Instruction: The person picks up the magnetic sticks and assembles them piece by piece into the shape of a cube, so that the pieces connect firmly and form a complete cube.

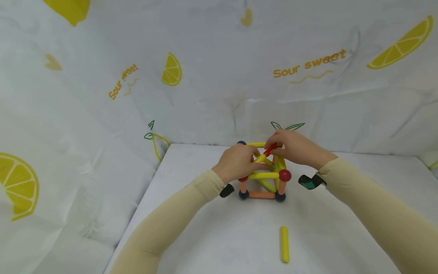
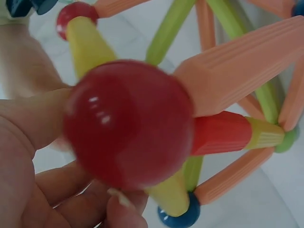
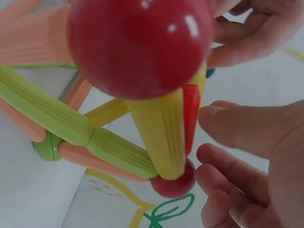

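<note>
A box-shaped frame of coloured sticks and balls stands on the table. Over its top, in the head view, a red stick (image 1: 270,149) lines up with a slanting yellow stick (image 1: 259,158). My left hand (image 1: 237,161) pinches the yellow stick between thumb and fingers; in the left wrist view a large red ball (image 2: 129,124) hides part of that grip. From the right, my right hand (image 1: 294,146) holds the red stick at its fingertips. Its thumb (image 3: 228,126) shows right beside the stick in the right wrist view. The front top yellow stick (image 1: 263,175) joins two red balls.
A loose yellow stick (image 1: 284,244) lies on the white table (image 1: 212,236) in front of the frame. Dark blue balls (image 1: 280,196) form its lower front corners, with an orange stick (image 1: 261,195) between them. Behind the table hangs a white cloth (image 1: 219,76) printed with lemons.
</note>
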Tool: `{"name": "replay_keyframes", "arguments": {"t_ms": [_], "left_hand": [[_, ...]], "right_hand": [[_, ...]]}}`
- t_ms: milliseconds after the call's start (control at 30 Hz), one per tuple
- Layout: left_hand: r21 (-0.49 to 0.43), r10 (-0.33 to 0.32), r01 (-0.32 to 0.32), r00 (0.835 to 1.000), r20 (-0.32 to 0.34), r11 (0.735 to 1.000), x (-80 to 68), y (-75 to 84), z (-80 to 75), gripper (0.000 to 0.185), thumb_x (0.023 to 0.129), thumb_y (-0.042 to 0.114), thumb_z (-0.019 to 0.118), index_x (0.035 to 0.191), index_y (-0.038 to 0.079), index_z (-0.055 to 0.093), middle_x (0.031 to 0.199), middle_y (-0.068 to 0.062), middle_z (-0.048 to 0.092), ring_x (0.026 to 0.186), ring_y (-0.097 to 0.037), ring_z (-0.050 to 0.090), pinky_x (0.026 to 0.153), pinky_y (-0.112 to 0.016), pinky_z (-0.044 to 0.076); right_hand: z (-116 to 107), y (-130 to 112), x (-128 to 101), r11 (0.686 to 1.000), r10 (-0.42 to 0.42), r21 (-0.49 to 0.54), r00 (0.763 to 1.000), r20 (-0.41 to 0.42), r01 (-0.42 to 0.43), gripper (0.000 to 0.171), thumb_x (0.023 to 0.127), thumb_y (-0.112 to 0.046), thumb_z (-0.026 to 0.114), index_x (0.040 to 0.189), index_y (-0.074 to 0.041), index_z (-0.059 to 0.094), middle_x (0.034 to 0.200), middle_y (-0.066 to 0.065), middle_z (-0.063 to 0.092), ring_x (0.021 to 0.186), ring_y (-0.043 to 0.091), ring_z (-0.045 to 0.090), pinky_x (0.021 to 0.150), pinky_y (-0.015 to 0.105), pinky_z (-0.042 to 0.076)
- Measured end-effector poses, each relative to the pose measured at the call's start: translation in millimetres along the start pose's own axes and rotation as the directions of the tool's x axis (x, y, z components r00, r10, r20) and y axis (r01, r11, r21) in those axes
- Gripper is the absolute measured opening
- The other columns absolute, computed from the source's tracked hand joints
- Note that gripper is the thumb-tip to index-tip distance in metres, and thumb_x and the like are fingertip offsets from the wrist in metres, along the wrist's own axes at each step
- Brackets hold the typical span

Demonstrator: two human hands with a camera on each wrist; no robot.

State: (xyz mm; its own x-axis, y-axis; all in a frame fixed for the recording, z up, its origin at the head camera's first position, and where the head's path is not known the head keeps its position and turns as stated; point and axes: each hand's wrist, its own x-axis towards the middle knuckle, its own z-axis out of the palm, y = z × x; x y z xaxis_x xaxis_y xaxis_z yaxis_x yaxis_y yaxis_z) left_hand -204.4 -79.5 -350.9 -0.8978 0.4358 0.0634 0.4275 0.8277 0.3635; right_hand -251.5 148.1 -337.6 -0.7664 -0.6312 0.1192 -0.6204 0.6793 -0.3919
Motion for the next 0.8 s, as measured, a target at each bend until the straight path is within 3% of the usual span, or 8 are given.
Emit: {"name": "replay_keyframes", "arguments": {"t_ms": [133, 200, 300, 400, 467, 533, 667, 800], "left_hand": [[-0.038, 0.014, -0.018, 0.994, -0.109, 0.999, -14.7, -2.7, -6.2, 0.037, 0.100, 0.046, 0.077, 0.122, 0.016, 0.080, 0.104, 0.003, 0.077, 0.081, -0.009, 0.067, 0.067, -0.023, 0.056], [-0.039, 0.051, -0.061, 0.973, -0.227, 0.997, -28.8, -4.7, -6.7, 0.029, 0.102, 0.038, 0.076, 0.120, 0.017, 0.080, 0.107, 0.004, 0.077, 0.090, -0.011, 0.066, 0.074, -0.024, 0.056], [-0.008, 0.197, -0.220, 0.889, -0.413, 0.975, -53.9, -5.3, 1.6, 0.016, 0.102, 0.027, 0.076, 0.113, 0.015, 0.081, 0.099, 0.004, 0.076, 0.090, -0.012, 0.065, 0.076, -0.022, 0.055], [0.048, 0.404, -0.431, 0.795, -0.452, 0.901, -77.6, 0.3, 20.9, 0.013, 0.101, 0.023, 0.077, 0.112, 0.017, 0.080, 0.098, 0.007, 0.076, 0.090, -0.009, 0.065, 0.077, -0.014, 0.052], [0.052, 0.516, -0.539, 0.768, -0.378, 0.841, -88.2, 6.7, 35.9, 0.014, 0.101, 0.023, 0.077, 0.114, 0.018, 0.080, 0.107, 0.006, 0.078, 0.099, -0.008, 0.070, 0.082, -0.010, 0.052], [0.032, 0.583, -0.595, 0.773, -0.251, 0.803, -93.8, 12.4, 51.4, 0.017, 0.102, 0.024, 0.077, 0.118, 0.020, 0.080, 0.115, 0.009, 0.079, 0.113, -0.006, 0.070, 0.093, -0.007, 0.051], [0.048, 0.605, -0.606, 0.795, 0.042, 0.794, -96.3, 21.3, 78.2, 0.023, 0.104, 0.023, 0.074, 0.127, 0.025, 0.077, 0.121, 0.013, 0.076, 0.122, -0.003, 0.065, 0.102, -0.007, 0.047], [0.084, 0.592, -0.627, 0.765, 0.254, 0.774, -94.4, 30.7, 96.0, 0.033, 0.106, 0.021, 0.070, 0.137, 0.031, 0.072, 0.136, 0.018, 0.071, 0.127, 0.000, 0.060, 0.108, -0.008, 0.044]], "right_hand": [[-6.6, 3.1, -17.3, 0.998, 0.061, 0.000, 0.998, -0.033, -0.061, 0.017, 0.101, -0.017, 0.078, 0.118, -0.015, 0.080, 0.122, 0.008, 0.074, 0.107, 0.028, 0.067, 0.089, 0.048, 0.061], [-8.5, 7.2, -29.2, 0.995, 0.095, -0.008, 0.994, -0.046, -0.095, 0.020, 0.101, -0.021, 0.078, 0.121, -0.017, 0.079, 0.124, 0.009, 0.073, 0.107, 0.028, 0.067, 0.084, 0.046, 0.061], [-9.2, 17.5, -51.8, 0.989, 0.141, -0.025, 0.988, -0.067, -0.143, 0.023, 0.101, -0.022, 0.077, 0.124, -0.018, 0.078, 0.123, 0.009, 0.072, 0.106, 0.027, 0.066, 0.080, 0.040, 0.060], [-6.2, 34.9, -79.2, 0.983, 0.177, -0.028, 0.981, -0.085, -0.180, 0.023, 0.101, -0.018, 0.077, 0.124, -0.018, 0.078, 0.122, 0.007, 0.073, 0.103, 0.024, 0.066, 0.076, 0.033, 0.057], [-3.0, 49.2, -97.8, 0.977, 0.206, -0.028, 0.974, -0.091, -0.209, 0.024, 0.100, -0.015, 0.077, 0.124, -0.018, 0.078, 0.122, 0.005, 0.073, 0.101, 0.023, 0.067, 0.074, 0.028, 0.056], [1.4, 64.1, -115.6, 0.971, 0.236, -0.022, 0.968, -0.088, -0.239, 0.025, 0.099, -0.013, 0.078, 0.124, -0.017, 0.077, 0.121, 0.007, 0.074, 0.099, 0.023, 0.067, 0.071, 0.026, 0.054], [13.6, 91.3, -149.9, 0.957, 0.289, -0.026, 0.956, -0.052, -0.290, 0.029, 0.097, -0.009, 0.078, 0.126, -0.012, 0.076, 0.124, 0.015, 0.073, 0.098, 0.028, 0.069, 0.072, 0.031, 0.056], [23.4, 113.6, -183.2, 0.937, 0.346, -0.043, 0.938, -0.010, -0.346, 0.034, 0.094, -0.008, 0.078, 0.128, -0.007, 0.075, 0.128, 0.025, 0.070, 0.103, 0.042, 0.070, 0.079, 0.050, 0.062]]}}
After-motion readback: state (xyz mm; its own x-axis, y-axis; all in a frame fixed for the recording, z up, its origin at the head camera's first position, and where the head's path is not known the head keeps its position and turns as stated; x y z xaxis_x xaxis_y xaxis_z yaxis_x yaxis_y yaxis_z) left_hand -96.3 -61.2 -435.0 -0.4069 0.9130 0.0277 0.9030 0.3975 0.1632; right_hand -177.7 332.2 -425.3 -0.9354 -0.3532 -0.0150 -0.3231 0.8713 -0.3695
